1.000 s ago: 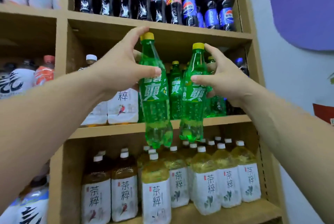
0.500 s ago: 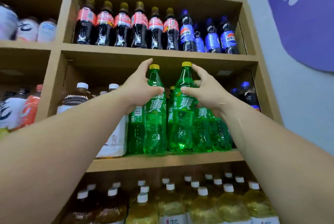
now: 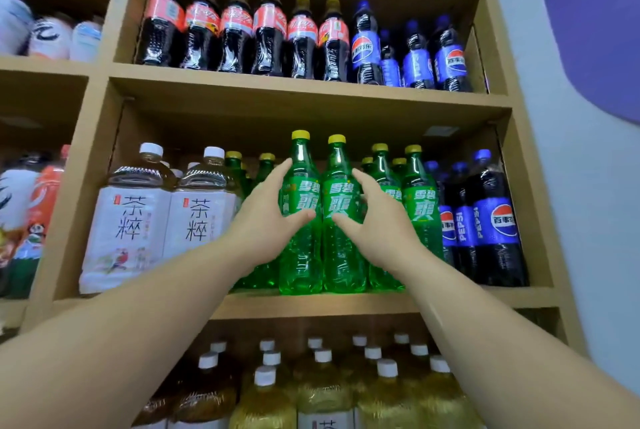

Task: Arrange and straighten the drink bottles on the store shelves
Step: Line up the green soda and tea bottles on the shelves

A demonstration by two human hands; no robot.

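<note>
Head view: how do the arms lie?
— Both bare forearms rise from the lower corners and converge on the middle shelf (image 3: 311,304), wrists bent slightly back.
— And the fingers?
— The left hand (image 3: 266,221) wraps the left green bottle (image 3: 300,255), thumb across its label, fingers (image 3: 281,172) round its left side. The right hand (image 3: 377,224) holds the right green bottle (image 3: 343,255) the same way, mirrored.
— Where do those bottles stand?
— Upright at the shelf's front edge, side by side and touching, ahead of the other green bottles (image 3: 420,207), with tea bottles (image 3: 131,221) to the left and blue cola bottles (image 3: 495,221) to the right.
</note>
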